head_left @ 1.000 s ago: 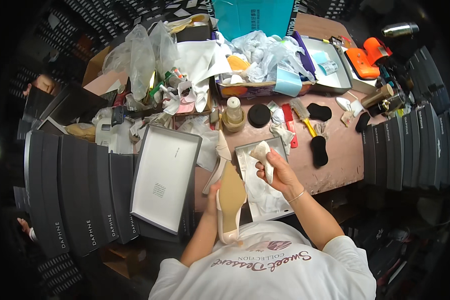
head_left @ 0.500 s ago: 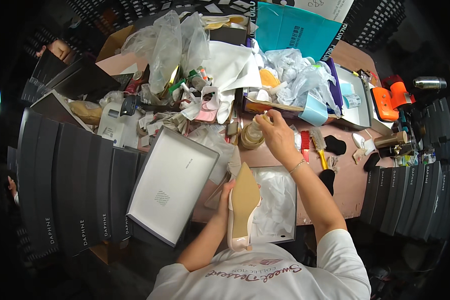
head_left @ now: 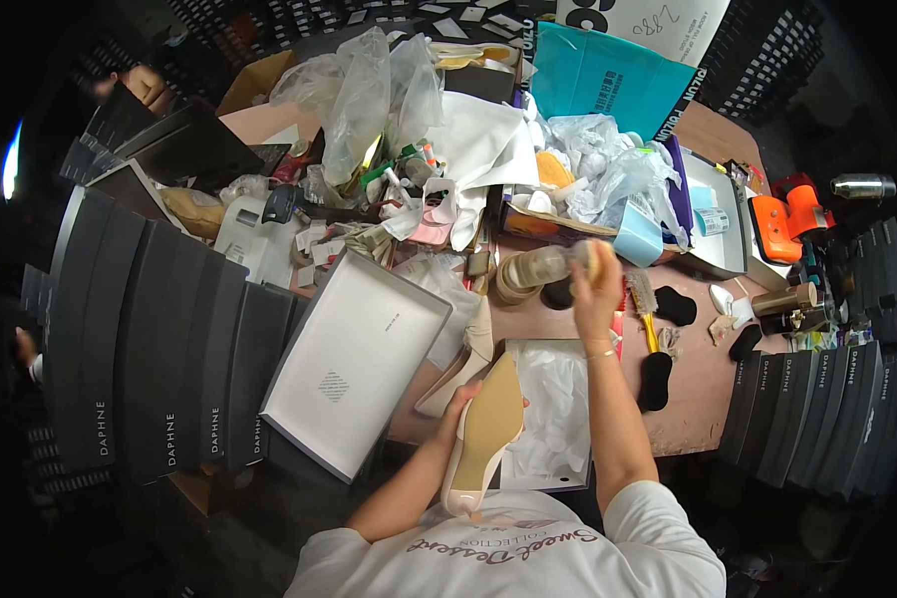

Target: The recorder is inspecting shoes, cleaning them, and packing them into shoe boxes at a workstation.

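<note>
My left hand (head_left: 456, 414) grips a pale pink pointed, low-heeled shoe (head_left: 485, 429) by its side, tan sole facing up and heel toward my chest. My right hand (head_left: 597, 299) is raised over the table, slightly blurred, its fingers closed around a small yellowish-white thing whose kind I cannot make out. Just left of those fingers is a cloudy clear container (head_left: 543, 267), beside a round tan jar or roll (head_left: 514, 283). Below, an open shoebox (head_left: 578, 476) holds crumpled white tissue paper (head_left: 548, 409). A matching pale shoe (head_left: 458, 371) lies left of it.
A white-lined box lid (head_left: 354, 369) leans at left, near stacked dark shoeboxes (head_left: 159, 349). Right of my hand lie a yellow-handled brush (head_left: 646, 311) and black pads (head_left: 655, 381). Plastic-filled boxes (head_left: 608, 169) line the back; an orange tape dispenser (head_left: 775, 229) stands far right.
My right hand has moved right and slightly down, away from the round tan jar or roll. The shoe in my left hand has shifted a little downward. The whole view has shifted slightly.
</note>
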{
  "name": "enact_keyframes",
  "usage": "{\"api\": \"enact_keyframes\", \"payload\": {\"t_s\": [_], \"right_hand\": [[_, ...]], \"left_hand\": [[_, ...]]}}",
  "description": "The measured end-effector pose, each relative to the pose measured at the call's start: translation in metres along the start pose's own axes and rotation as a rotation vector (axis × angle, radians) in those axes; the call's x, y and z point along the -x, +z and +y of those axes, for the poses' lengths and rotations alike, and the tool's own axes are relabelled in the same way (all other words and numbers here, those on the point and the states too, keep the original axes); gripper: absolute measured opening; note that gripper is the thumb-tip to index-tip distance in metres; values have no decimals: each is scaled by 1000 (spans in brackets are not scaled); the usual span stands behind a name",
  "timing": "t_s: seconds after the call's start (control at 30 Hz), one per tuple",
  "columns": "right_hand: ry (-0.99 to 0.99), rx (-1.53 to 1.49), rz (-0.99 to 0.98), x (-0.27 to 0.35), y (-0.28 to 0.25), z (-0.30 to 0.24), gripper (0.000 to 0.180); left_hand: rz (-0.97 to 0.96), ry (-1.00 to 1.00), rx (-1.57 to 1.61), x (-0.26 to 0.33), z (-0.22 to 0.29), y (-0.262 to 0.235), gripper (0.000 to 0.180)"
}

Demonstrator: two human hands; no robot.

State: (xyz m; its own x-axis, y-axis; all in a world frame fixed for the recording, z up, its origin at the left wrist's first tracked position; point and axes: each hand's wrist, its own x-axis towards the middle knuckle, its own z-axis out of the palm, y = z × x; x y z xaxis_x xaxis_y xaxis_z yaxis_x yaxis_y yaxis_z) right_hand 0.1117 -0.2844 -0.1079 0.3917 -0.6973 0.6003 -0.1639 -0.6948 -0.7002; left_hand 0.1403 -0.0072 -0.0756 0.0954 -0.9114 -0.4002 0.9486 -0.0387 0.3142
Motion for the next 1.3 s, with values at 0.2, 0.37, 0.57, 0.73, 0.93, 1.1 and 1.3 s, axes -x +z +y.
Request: {"api": "enact_keyframes", "payload": {"t_s": [0.2, 0.37, 0.57, 0.73, 0.93, 1.1, 1.3], "right_hand": [[724, -741, 326, 17, -42, 14, 37], [-64, 58, -198, 2, 5, -25, 41], [82, 120, -403, -4, 3, -55, 26], [-26, -198, -649, 77, -90, -161, 15], [4, 63, -628, 119, -114, -171, 12], [-61, 81, -766, 158, -142, -224, 16], [46, 202, -1060, 140, -138, -237, 12]], "left_hand": [[7, -72, -49, 3, -10, -11, 67], [19, -41, -104, 14, -9, -1, 67], [28, -32, -123, 37, -8, -12, 68], [29, -45, -182, 51, -20, -18, 69], [-24, -25, -233, 47, -44, 8, 65], [47, 3, -372, 49, -38, 23, 65], [2, 4, -328, 55, -43, 27, 67]]}}
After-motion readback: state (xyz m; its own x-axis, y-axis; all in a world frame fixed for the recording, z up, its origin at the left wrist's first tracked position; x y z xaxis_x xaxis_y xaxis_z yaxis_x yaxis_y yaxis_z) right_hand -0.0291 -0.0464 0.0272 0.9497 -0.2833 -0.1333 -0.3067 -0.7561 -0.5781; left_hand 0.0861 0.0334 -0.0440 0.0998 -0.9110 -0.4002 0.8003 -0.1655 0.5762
